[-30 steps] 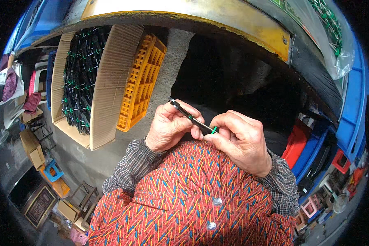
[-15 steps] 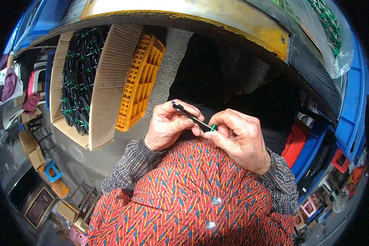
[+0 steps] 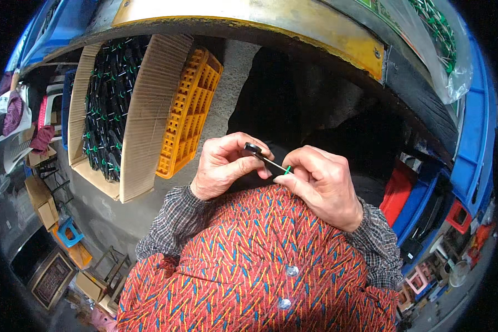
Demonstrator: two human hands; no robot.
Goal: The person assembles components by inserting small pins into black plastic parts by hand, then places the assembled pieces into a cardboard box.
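Above my lap, my left hand [image 3: 218, 166] pinches a slim black plastic part [image 3: 253, 148] between thumb and fingers. The part's rounded end sticks up above my fingertips. A thin metal rod [image 3: 275, 164] runs from it toward my right hand [image 3: 329, 185]. My right thumb and forefinger are closed around the rod's other end, by a small green collar [image 3: 288, 170]. Whatever lies beyond the collar is hidden by my right fingers. Both hands are close together, just above the red patterned apron [image 3: 260, 238].
Left of my hands stands a cardboard box [image 3: 152, 110] of black parts with green collars [image 3: 110, 116], beside an orange plastic crate [image 3: 191, 110]. The workbench edge [image 3: 249, 14] curves across the front. A clear bag [image 3: 451, 83] of green-tipped rods and blue bins [image 3: 476, 149] are at right.
The black part's rounded end has moved right and slightly down, nearer my right hand. My left fingers have shifted with it, while the right hand stays nearly in place.
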